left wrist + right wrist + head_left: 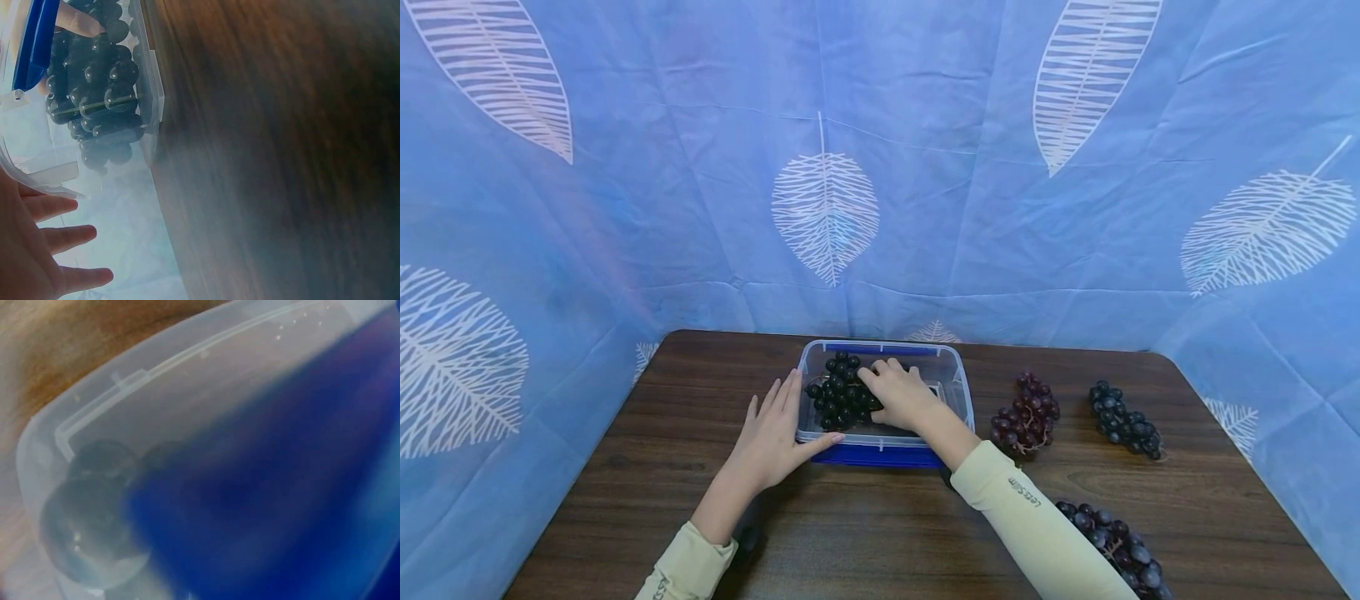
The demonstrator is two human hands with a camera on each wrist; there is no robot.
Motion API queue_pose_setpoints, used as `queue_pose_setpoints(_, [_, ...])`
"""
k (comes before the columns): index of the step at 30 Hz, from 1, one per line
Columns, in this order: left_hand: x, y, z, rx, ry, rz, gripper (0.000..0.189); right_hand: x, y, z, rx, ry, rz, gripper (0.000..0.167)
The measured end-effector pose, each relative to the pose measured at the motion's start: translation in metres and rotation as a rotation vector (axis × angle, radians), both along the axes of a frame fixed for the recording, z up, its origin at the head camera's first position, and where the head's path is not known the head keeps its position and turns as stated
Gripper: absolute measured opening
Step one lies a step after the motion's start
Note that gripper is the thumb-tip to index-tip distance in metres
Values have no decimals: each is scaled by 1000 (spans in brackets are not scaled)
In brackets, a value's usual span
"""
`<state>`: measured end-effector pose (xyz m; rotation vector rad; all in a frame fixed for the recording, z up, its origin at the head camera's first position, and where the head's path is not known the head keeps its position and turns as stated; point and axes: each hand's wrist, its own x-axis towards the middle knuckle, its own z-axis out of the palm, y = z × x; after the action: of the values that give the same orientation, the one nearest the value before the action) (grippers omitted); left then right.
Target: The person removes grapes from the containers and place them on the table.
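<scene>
A clear plastic container (958,392) with blue clip flaps holds a bunch of black grapes (842,402) in its left part. My right hand (904,398) reaches inside over the right side, thumb and fingers bent around that end of the bunch. Through the clear wall, the left wrist view shows a fingertip (84,24) on the grapes (97,94). Against the container's left side rests my left hand (771,437), its fingers straight and spread, thumb along the front rim. Blurred in the right wrist view, a blue flap (250,487) covers much of the grapes.
To the container's right lie a bunch of red grapes (1025,417) and, farther right, a dark bunch (1123,419). A larger purple bunch (1116,546) sits near the front, partly behind the right sleeve (1037,517). Behind the brown table (647,467) hangs a blue leaf-patterned cloth (925,208).
</scene>
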<state>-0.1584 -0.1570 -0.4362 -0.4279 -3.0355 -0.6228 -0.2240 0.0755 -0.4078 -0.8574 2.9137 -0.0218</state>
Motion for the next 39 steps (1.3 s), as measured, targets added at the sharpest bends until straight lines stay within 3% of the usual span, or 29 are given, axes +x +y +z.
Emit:
queue_pose_setpoints(11, [0, 1, 1, 1, -9, 0, 120, 5, 0, 7, -4, 82, 41, 69])
queue_pose_setpoints(39, [0, 1, 0, 2, 4, 0, 121, 11, 6, 36, -7, 163, 98, 65])
